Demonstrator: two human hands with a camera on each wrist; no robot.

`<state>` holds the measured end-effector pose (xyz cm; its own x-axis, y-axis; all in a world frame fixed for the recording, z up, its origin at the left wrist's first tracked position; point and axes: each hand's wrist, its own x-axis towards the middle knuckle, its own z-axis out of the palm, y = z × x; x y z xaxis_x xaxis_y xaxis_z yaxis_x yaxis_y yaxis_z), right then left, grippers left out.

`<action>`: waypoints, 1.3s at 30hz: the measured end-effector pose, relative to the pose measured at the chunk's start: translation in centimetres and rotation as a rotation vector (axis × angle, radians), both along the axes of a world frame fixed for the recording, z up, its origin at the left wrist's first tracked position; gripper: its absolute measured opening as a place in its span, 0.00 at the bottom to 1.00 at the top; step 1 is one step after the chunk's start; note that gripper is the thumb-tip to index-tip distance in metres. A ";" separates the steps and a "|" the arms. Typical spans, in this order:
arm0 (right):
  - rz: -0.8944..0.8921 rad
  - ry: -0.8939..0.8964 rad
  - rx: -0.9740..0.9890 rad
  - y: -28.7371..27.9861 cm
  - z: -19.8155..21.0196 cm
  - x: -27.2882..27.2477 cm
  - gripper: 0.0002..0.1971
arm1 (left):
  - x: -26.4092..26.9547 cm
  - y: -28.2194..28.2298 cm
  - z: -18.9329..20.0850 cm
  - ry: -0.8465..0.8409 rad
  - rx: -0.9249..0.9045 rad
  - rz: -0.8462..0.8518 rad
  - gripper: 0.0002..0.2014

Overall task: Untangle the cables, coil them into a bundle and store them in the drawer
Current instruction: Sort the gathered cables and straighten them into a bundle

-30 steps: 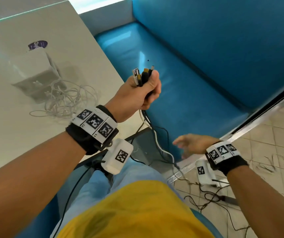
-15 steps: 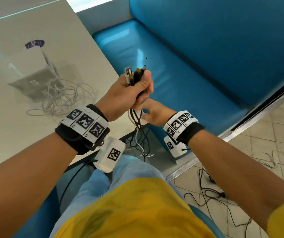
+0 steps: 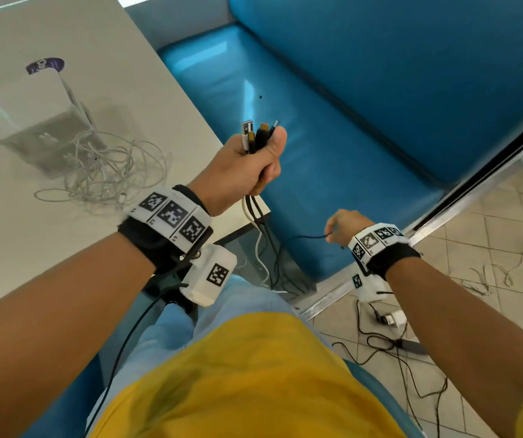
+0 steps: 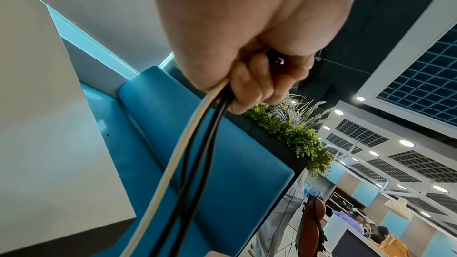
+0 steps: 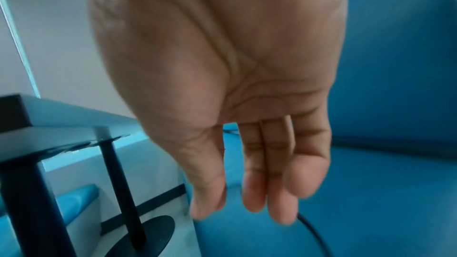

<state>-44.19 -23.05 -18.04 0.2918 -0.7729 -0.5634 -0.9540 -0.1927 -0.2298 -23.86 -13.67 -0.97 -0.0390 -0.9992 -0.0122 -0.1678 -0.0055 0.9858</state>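
Left hand (image 3: 247, 167): frame centre, gripping cables (image 3: 258, 135), plugs up.
Right hand (image 3: 344, 227): lower right; fingers loosely straight, black cable (image 3: 309, 237) at fingertips.

The person is wearing a yellow short-sleeved top (image 3: 254, 374) and light blue trousers (image 3: 171, 330). Each wrist is carrying a black band (image 3: 146, 241) topped with a white strip bearing three black-and-white square markers (image 3: 171, 213); the right band (image 3: 393, 259) is showing the same markers (image 3: 372, 240). A white camera box (image 3: 209, 278) with one such marker is hanging under the left wrist, a thin black lead (image 3: 127, 339) trailing from it. A similar white box (image 3: 369, 287) is hanging under the right wrist.
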 end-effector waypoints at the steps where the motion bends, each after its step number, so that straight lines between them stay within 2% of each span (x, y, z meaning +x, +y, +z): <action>1: 0.005 0.028 0.016 0.0 -0.2 -0.3 0.14 | -0.1 0.0 -0.1 -0.002 0.000 0.004 0.25; 3: 0.010 -0.071 0.029 0.1 0.5 0.2 0.23 | -0.3 -0.1 -0.3 -0.016 0.004 0.006 0.26; 5: -0.063 -0.446 0.117 0.5 2.8 1.6 0.21 | -0.5 -0.3 -0.6 -0.012 0.013 0.012 0.27; 7: -0.171 -0.860 0.311 1.6 6.4 3.4 0.14 | -0.7 -0.6 -1.0 -0.002 0.004 0.019 0.28; 8: -0.188 -1.001 0.417 2.2 8.2 4.2 0.11 | -0.8 -0.8 -1.2 -0.010 -0.006 0.032 0.28; 10: -0.166 -1.158 0.574 2.8 10.4 5.5 0.12 | -0.8 -1.2 -1.5 -0.021 -0.026 0.098 0.27; 12: -0.182 -1.220 0.664 3.0 10.9 6.3 0.16 | -0.7 -1.8 -1.7 0.015 -0.036 0.164 0.27; 17: -0.125 -1.147 0.649 2.5 9.7 7.8 0.31 | 0.0 -2.5 -2.5 0.044 -0.032 0.169 0.25; 22: -0.093 -0.971 0.487 1.9 9.3 8.2 0.40 | 0.4 -3.4 -3.9 0.049 -0.008 0.121 0.24; 26: -0.057 -0.799 0.409 1.1 6.0 7.5 0.39 | 0.8 -4.9 -4.2 0.043 0.035 0.062 0.24; 31: -0.290 -0.583 0.370 1.0 -0.8 5.8 0.35 | 1.2 -6.9 -4.6 0.166 0.191 0.025 0.23; 35: -0.414 -0.470 0.399 2.2 -3.4 4.8 0.33 | -0.7 -6.7 -6.9 0.048 0.347 -0.102 0.23; 37: -0.531 -0.591 0.371 2.6 -3.6 4.3 0.28 | -1.6 -6.6 -7.6 0.050 0.389 -0.119 0.23; 39: -0.717 -0.857 0.390 2.9 -3.4 3.6 0.25 | -2.7 -7.0 -8.2 0.037 0.409 -0.135 0.24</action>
